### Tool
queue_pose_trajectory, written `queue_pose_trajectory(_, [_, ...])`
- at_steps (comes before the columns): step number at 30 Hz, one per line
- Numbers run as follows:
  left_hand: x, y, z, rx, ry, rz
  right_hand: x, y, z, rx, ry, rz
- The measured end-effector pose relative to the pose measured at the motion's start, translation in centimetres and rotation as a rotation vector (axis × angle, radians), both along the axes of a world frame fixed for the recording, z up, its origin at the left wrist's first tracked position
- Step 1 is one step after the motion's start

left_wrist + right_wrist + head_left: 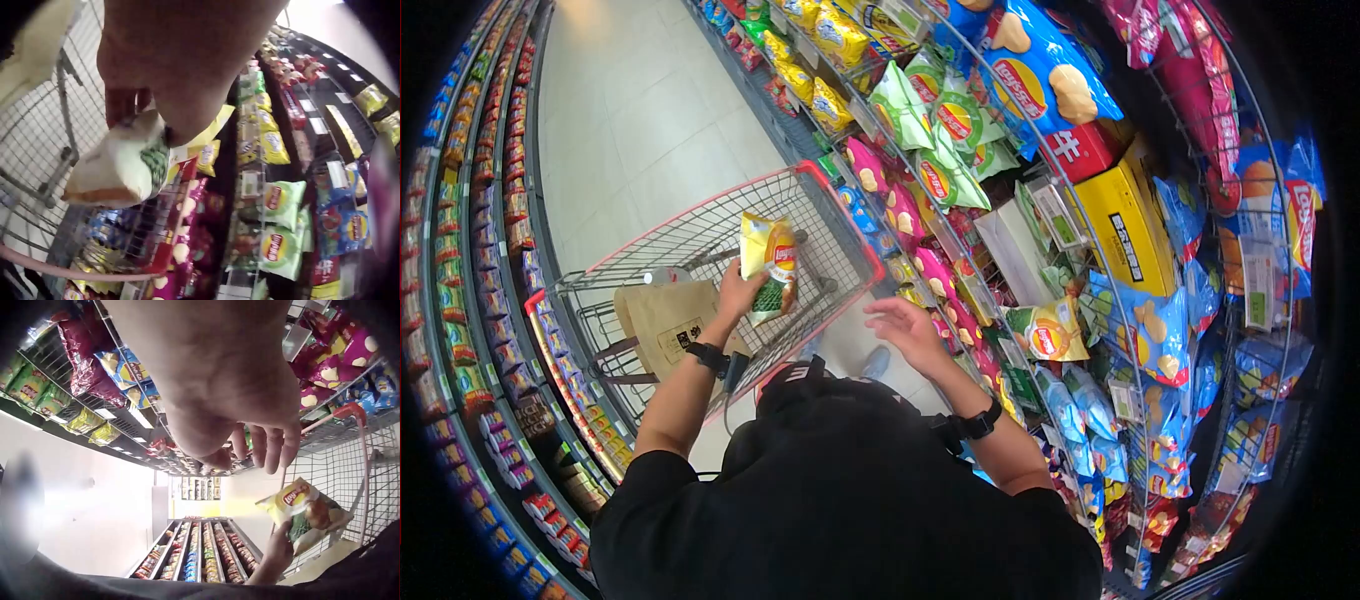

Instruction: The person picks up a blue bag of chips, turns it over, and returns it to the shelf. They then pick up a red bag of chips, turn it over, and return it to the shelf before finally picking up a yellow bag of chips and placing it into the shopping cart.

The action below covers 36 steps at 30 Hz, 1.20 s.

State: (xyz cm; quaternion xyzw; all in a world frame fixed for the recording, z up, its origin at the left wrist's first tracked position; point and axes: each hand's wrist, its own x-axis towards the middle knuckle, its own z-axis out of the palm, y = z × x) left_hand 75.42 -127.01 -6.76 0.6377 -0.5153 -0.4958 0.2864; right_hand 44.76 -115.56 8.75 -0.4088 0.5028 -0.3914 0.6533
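A yellow and green bag of chips (768, 250) is gripped at its edge by my left hand (740, 290), over the wire shopping cart (700, 215). In the left wrist view the thumb and fingers pinch the bag (115, 165) from above. The right wrist view shows the printed front of the bag (300, 509), with the left hand (276, 553) at its lower side. My right hand (907, 332) holds nothing; its fingers are loosely extended between the cart's red rim and the chip shelf. Inside the cart lies a brown paper bag (662, 325).
Along the right stands a tall wire shelf of chip bags, with green bags (940, 130), blue bags (1040, 75) and a yellow box (1125, 225). Another snack shelf (490, 300) lines the left. Between them runs the tiled aisle floor (630, 90).
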Motion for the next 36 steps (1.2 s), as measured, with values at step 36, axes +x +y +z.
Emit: queue_pose_trajectory(36, [2.0, 34.9, -1.2, 0.574, -0.139, -0.265, -2.8, 1.0, -0.4, 0.354, 0.195, 0.124])
